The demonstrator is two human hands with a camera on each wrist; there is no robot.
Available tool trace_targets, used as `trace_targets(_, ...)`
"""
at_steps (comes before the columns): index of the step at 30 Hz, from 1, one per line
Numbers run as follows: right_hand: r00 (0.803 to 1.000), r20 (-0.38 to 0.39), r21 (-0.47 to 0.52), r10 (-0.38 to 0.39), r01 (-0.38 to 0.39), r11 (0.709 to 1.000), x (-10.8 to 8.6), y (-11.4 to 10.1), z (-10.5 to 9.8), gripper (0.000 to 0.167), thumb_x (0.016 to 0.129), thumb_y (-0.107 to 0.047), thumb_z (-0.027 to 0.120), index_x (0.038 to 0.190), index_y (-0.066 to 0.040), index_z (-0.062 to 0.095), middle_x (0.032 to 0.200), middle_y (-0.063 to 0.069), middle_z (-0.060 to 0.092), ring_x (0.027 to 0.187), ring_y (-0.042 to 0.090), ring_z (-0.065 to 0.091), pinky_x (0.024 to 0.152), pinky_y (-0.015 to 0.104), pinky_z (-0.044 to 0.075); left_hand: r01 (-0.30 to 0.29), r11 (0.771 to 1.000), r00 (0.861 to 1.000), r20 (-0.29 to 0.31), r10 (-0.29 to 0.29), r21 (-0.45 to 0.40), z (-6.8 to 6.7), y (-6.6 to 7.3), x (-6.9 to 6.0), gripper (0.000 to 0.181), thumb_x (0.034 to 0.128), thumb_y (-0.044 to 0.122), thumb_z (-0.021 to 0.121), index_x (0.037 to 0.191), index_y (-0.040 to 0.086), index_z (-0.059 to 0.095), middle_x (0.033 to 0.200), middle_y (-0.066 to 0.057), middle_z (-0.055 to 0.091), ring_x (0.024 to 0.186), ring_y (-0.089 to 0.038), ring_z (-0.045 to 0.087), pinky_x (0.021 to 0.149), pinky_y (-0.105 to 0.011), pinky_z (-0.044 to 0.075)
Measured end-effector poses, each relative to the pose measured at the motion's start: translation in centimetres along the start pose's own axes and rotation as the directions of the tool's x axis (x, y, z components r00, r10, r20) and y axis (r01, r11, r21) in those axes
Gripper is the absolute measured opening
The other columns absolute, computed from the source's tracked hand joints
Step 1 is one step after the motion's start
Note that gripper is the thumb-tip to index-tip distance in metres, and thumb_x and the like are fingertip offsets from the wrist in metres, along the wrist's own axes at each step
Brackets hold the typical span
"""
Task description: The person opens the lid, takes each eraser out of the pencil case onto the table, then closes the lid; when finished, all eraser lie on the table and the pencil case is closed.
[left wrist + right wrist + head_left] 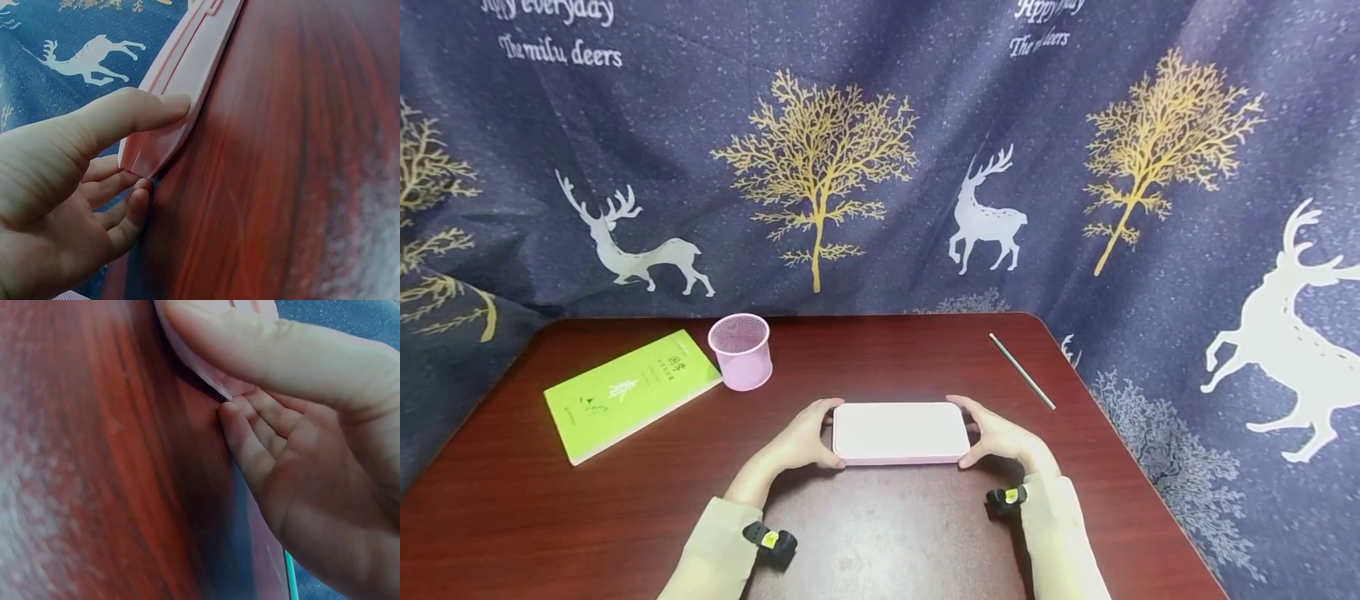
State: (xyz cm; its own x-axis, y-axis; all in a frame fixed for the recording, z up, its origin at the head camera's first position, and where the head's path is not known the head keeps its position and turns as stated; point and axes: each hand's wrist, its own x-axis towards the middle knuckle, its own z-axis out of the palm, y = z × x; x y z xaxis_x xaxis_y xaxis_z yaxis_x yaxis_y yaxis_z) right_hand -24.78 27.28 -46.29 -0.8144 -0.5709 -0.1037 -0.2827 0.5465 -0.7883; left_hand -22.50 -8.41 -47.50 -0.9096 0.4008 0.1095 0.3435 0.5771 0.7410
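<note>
"Hanging behind everything, what can be seen?"

"A big blue cloth [940,158] is seen. White deer, gold trees and white words are printed on it."

"And what is placed in front?"

"A red-brown table [850,358]. A bright shine is seen on its near part."

"What is found next, going down in size?"

"Two pale sleeves [713,542] are seen at the front. Then a green book [632,394] is found, laid flat on the left side of the table."

"Where is the pink box [901,431]?"

"It is found in the middle, between the two hands, with its white top turned up. Whether it is set down or held just over the wood cannot be told."

"How is it held?"

"The left end is gripped by the left hand [802,439], partly open, with the thumb pressed on the near side and the fingers put behind. The right end is gripped the same way by the right hand [998,436]."

"And the little things?"

"A pink mesh cup [745,362] is stood upright just beside the book. Black straps [775,542] are worn at both wrists. Last, a thin green stick [1022,372] is seen lying near the right edge."
</note>
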Motion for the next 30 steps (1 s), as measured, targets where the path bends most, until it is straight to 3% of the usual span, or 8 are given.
trace_targets(6, 1.000, -0.028, 0.079, 0.014, -0.012, 0.997, -0.3, 0.8, 0.5, 0.101, 0.065, -0.009, 0.089, 0.147, 0.002, 0.030, 0.142, 0.026, 0.041, 0.128, 0.046, 0.047, 0.093, 0.016, 0.045, -0.040, 0.999, 0.999, 0.019, 0.039, 0.028, 0.2, -0.5, -0.2, 0.098, 0.0572, 0.014, 0.092, 0.138, -0.009, 0.042, 0.133, -0.024, 0.053, 0.112, -0.032, 0.059, 0.102, -0.049, 0.044)
trace_targets(12, 0.999, -0.032, 0.112, -0.013, 0.017, 0.994, -0.3, 0.9, 0.3, 0.100, 0.067, -0.007, 0.087, 0.146, 0.004, 0.029, 0.143, 0.029, 0.039, 0.128, 0.050, 0.046, 0.095, 0.022, 0.048, -0.034, 0.999, 0.999, 0.026, 0.034, 0.007, -0.1, -0.4, -0.2, 0.103, 0.0580, 0.021, 0.093, 0.141, -0.008, 0.041, 0.138, -0.024, 0.051, 0.117, -0.034, 0.057, 0.104, -0.051, 0.043)
trace_targets(16, 0.999, -0.033, 0.119, -0.005, 0.009, 0.993, -0.3, 0.9, 0.3, 0.100, 0.068, -0.008, 0.087, 0.147, 0.002, 0.028, 0.145, 0.028, 0.037, 0.128, 0.050, 0.046, 0.096, 0.025, 0.048, -0.064, 0.997, 0.998, 0.019, 0.063, 0.035, -0.3, -0.1, 0.0, 0.101, 0.0579, 0.021, 0.093, 0.141, -0.007, 0.043, 0.141, -0.024, 0.051, 0.127, -0.039, 0.051, 0.109, -0.053, 0.039)
trace_targets(30, 0.999, -0.051, 0.168, -0.013, 0.021, 0.986, -0.1, 1.3, 0.6, 0.101, 0.067, -0.006, 0.087, 0.148, 0.002, 0.028, 0.146, 0.027, 0.037, 0.129, 0.048, 0.046, 0.093, 0.014, 0.045, -0.056, 0.996, 0.998, -0.014, 0.057, 0.067, -0.4, 0.4, 0.0, 0.091, 0.0576, 0.018, 0.091, 0.136, -0.005, 0.051, 0.138, -0.021, 0.056, 0.128, -0.037, 0.053, 0.108, -0.050, 0.041)
